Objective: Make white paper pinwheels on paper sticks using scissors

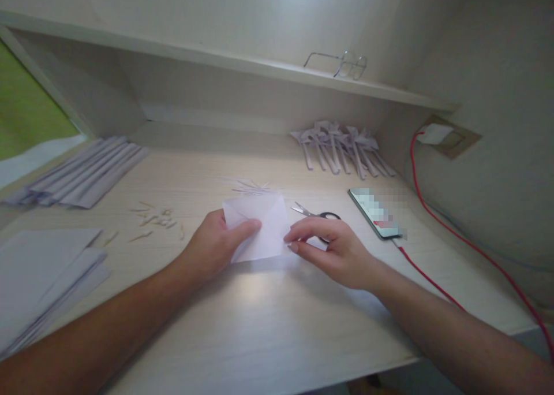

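A square of white paper [270, 222] with diagonal crease lines is held up over the desk. My left hand [220, 239] grips its left side, thumb lying on the front and the other fingers hidden behind. My right hand [335, 248] is closed in a pinch at the paper's right edge, thumb and index finger nearly together. Black-handled scissors [303, 209] lie just behind my right hand, which partly covers them. Behind the paper is a small heap of thin paper strips [251, 187].
Folded paper pinwheels [337, 146] lie at the back right, a phone [374, 213] with a red cable [433, 285] at right. On the left are rolled paper lengths [86, 172], short wooden sticks [158, 217] and stacked paper sheets [43, 274]. Glasses [350, 66] rest on the shelf [216, 60].
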The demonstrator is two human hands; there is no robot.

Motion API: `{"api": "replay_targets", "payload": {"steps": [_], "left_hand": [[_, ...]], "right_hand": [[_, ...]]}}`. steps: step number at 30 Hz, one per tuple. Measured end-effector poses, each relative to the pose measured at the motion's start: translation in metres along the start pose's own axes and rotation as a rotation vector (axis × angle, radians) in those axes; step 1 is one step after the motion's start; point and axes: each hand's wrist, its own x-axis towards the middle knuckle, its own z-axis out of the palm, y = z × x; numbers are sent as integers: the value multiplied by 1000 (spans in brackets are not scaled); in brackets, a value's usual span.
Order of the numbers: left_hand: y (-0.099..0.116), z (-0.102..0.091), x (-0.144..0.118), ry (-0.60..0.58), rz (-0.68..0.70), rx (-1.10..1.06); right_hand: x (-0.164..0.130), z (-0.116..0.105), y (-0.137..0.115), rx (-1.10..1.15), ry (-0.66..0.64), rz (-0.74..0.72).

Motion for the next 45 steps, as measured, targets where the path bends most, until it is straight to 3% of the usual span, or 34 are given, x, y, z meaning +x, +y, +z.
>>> {"api": "replay_targets", "payload": {"steps": [9, 18, 45], "left_hand": [[2, 2, -8, -95, 9, -45], [9, 2, -13, -128, -51, -27], [9, 8, -17, -88, -19, -71]], "right_hand": [[-4, 4, 2, 99, 69, 67], [-5, 6, 4, 99, 101, 6], [-6, 12, 9, 234, 199, 143]]}}
